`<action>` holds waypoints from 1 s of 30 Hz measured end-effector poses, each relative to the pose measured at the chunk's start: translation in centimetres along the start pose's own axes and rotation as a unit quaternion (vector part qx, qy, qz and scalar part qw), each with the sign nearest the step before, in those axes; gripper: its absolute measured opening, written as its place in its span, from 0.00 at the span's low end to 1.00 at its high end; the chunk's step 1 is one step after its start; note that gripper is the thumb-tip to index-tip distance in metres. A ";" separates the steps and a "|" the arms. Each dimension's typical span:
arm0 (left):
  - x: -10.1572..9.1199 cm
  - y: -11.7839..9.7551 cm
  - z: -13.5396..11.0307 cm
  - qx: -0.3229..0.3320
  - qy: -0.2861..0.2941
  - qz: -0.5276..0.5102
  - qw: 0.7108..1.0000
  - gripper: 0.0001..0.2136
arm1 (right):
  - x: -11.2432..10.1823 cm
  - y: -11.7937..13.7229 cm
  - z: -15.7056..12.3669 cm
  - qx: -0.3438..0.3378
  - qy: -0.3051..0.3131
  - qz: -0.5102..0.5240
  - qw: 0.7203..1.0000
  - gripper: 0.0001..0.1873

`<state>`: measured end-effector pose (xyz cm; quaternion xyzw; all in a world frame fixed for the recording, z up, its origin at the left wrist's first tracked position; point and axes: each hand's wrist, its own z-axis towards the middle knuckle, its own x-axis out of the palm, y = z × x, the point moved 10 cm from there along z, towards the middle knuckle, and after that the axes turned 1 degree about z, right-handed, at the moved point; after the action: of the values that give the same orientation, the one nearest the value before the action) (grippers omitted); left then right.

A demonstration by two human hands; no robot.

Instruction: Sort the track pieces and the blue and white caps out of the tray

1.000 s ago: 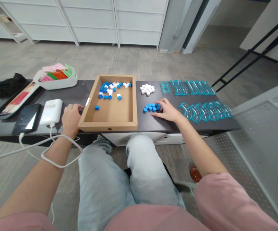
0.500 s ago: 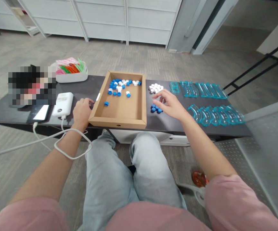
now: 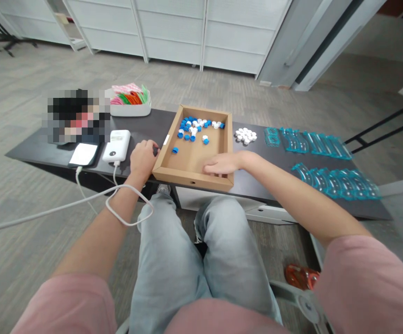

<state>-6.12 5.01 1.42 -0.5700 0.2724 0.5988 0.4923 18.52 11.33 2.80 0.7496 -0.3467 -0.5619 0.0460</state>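
Observation:
My left hand (image 3: pixel 143 158) rests on the dark table against the left wall of a shallow cardboard box (image 3: pixel 191 178). Its fingers are curled round a small dark thing I cannot make out. My right hand (image 3: pixel 222 164) reaches over the box's right wall, palm down, its fingers stretched out low in the near right corner. What lies under that palm is hidden. Toward the back of the box, small blue pieces (image 3: pixel 186 137) and white pieces (image 3: pixel 200 122) lie mixed together. One blue piece (image 3: pixel 175 150) sits apart near the left wall.
Right of the box lies a pile of white pieces (image 3: pixel 246 136). Further right are rows of clear teal plastic parts (image 3: pixel 337 182). To the left stand a white power bank (image 3: pixel 117 146) with a cable, a phone (image 3: pixel 83 154) and a white basket (image 3: pixel 131 109) of colourful items.
My right hand has moved left from above the blue pile into the box. That pile no longer shows beside the box. My left hand stays by the wall; the view has shifted.

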 end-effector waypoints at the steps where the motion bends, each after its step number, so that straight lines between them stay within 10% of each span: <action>1: 0.1 0.0 0.0 0.003 0.001 0.000 1.000 0.13 | -0.3 -0.7 0.6 0.014 0.011 0.013 1.000 0.08; 7: 0.4 0.1 0.2 0.011 -0.004 -0.014 1.000 0.10 | -6.4 -5.8 5.0 0.081 -0.188 -0.113 0.972 0.17; 17: 0.5 -0.1 0.1 0.018 0.007 -0.003 1.000 0.12 | -6.5 -7.4 7.4 0.100 -0.233 -0.135 0.958 0.09; 25: 0.4 -0.1 0.0 0.011 0.017 -0.003 1.000 0.14 | -12.4 -9.9 -4.5 0.036 -0.387 0.062 0.919 0.27; 30: 0.1 -0.2 -0.1 0.002 0.038 0.007 0.999 0.15 | -10.8 -15.1 -15.2 0.066 -0.465 0.134 0.873 0.28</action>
<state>-5.88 5.04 1.32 -0.5894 0.2963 0.5792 0.4789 37.48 24.07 10.10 0.3495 -0.4621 -0.8095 -0.0951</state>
